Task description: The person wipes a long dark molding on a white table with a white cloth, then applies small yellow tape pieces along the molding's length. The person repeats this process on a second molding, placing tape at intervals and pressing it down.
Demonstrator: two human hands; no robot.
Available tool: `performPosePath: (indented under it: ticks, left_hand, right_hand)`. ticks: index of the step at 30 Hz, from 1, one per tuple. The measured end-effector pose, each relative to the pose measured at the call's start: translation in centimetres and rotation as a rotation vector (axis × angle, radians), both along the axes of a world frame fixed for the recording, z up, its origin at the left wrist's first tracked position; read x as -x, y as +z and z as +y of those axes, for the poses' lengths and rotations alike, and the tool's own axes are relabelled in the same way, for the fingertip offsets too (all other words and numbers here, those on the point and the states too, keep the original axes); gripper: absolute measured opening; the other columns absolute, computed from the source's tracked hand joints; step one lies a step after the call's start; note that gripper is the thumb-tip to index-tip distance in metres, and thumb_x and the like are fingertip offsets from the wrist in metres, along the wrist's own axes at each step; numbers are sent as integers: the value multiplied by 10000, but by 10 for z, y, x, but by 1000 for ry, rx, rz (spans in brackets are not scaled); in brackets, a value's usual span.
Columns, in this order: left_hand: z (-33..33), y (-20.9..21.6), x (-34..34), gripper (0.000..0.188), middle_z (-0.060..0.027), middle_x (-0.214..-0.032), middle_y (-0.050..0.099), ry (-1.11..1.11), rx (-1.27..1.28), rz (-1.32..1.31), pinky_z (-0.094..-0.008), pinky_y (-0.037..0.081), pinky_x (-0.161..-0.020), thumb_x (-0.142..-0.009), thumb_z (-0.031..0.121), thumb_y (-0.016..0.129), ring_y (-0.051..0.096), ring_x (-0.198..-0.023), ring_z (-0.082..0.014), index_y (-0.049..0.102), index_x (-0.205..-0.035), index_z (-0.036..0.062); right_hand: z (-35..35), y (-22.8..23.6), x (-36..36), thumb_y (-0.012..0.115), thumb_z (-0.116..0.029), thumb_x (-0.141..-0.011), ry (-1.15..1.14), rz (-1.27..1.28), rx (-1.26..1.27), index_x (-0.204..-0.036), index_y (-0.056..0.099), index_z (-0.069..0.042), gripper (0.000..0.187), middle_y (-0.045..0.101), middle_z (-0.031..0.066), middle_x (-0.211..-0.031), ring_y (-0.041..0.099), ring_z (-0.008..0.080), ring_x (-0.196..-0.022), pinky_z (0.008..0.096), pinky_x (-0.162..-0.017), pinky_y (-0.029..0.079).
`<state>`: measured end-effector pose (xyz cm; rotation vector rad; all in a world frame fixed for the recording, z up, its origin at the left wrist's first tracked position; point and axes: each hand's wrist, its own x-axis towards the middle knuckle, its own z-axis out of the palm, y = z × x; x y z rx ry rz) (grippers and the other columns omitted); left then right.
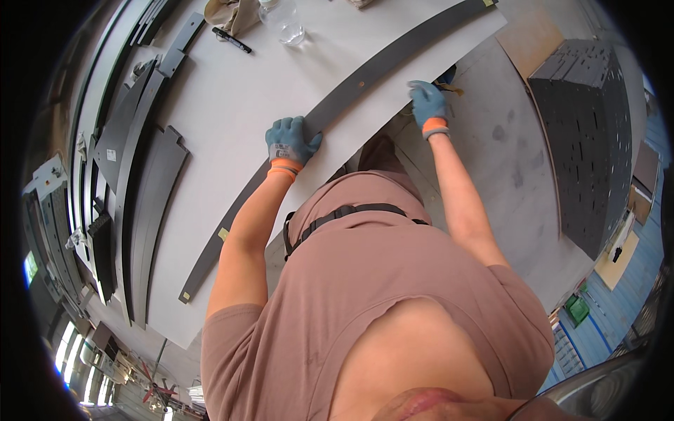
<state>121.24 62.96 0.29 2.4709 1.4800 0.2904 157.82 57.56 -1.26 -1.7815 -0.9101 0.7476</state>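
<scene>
A long, slightly curved dark grey strip (pixel 361 76) lies slantwise across the white tabletop (pixel 232 119), with small yellowish pieces at its ends and along it. My left hand (pixel 291 140), in a blue-grey glove with an orange cuff, is closed over the strip near its middle, the thumb on the near side. Gloved the same way, my right hand (pixel 428 105) is at the table's near edge, apart from the strip. Its fingers reach leftward, partly stretched, and nothing shows in them. Just beyond it is a dark item with a brownish-yellow part (pixel 451 89), mostly hidden.
Several dark metal profiles (pixel 158 189) lie along the table's left side. At the far side are a black marker (pixel 232 40), a clear plastic bottle (pixel 282 24) and a beige cloth (pixel 232 12). A large dark perforated panel stack (pixel 579 133) stands to the right.
</scene>
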Motion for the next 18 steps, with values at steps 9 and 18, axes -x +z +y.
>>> performPosePath:
  ticks: [9,18]
  left_hand:
    - [1,5,0,552,-87,-1025,707,8,6,-34,-464,495,-860,-729,451,845,662,-1011,-308,699,-1140,113]
    - [1,4,2,470,-55,-979,698,13,-33,-39,-452,494,-813,-736,486,818,664,-985,-283,699,-1033,141]
  right_hand:
    - [51,38,90,675,-298,-905,545,-161,503,-979,774,-82,248,754,133,-915,701,280,-817,398,-779,552]
    - [79,53,118,764,-326,-861,621,-506,663,-871,718,-64,267,746,172,-909,700,379,-860,446,-798,541]
